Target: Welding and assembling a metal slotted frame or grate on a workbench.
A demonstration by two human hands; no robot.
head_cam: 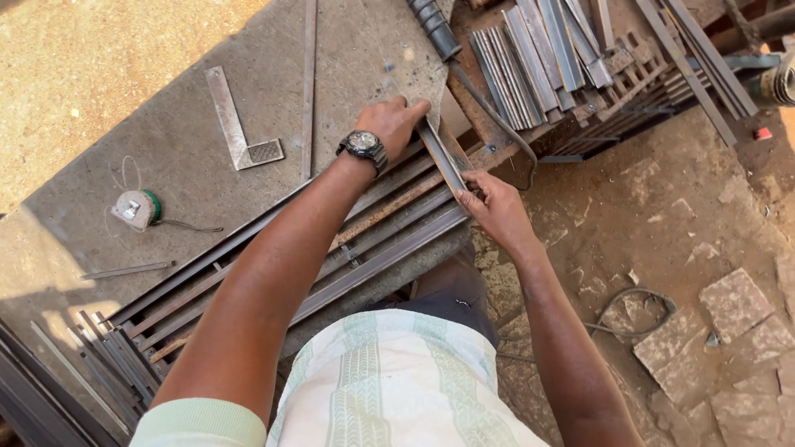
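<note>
Shirt: your pale striped shirt (397,389) is filling the bottom of the view, closest of all, with both forearms reaching out from it.
Surface: you are leaning over a big grey slab surface (174,157), and it is lying partly in sun, partly in shade.
Ground: bare earth with broken paving stones (729,331) is spreading off to your right, with a dark cable (633,302) curling on it.
Long bars: a bundle of long metal bars (356,240) is running diagonally across the surface edge, just under your left forearm.
Cut stock: a heap of shorter metal strips (538,58) is lying beyond your hands, at the top of the view.
Short bar: the short metal bar (440,157) is sitting slanted across the long bars, between your two hands.
Left hand: your left hand (393,124), with a black wristwatch (363,147), is pressing down on the far end of the short bar, fingers curled over it.
Right hand: your right hand (493,207) is pinching the near end of the short bar, closed around it.
Square: a metal try square (240,124) is lying flat on the surface, well apart from your hands.
Tape: a small tape measure (137,207) is resting near the left edge.
</note>
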